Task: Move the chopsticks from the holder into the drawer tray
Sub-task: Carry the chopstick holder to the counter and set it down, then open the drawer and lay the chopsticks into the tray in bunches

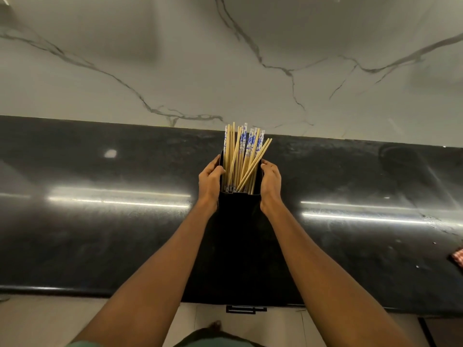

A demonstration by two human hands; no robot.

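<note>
A tall black holder (pixel 238 209) stands on the dark countertop (pixel 100 234) in the middle of the view. Several chopsticks (pixel 241 156) stick out of its top, some plain bamboo, some with blue and white patterned ends. My left hand (pixel 210 180) grips the holder's left side near the rim. My right hand (pixel 270 182) grips its right side at the same height. The drawer tray is not in view.
A white marble-veined wall (pixel 225 58) rises behind the counter. A black drawer handle (pixel 245 309) shows below the counter's front edge. A red checked cloth (pixel 457 256) lies at the far right. A faint round mark (pixel 398 156) sits on the counter at the right.
</note>
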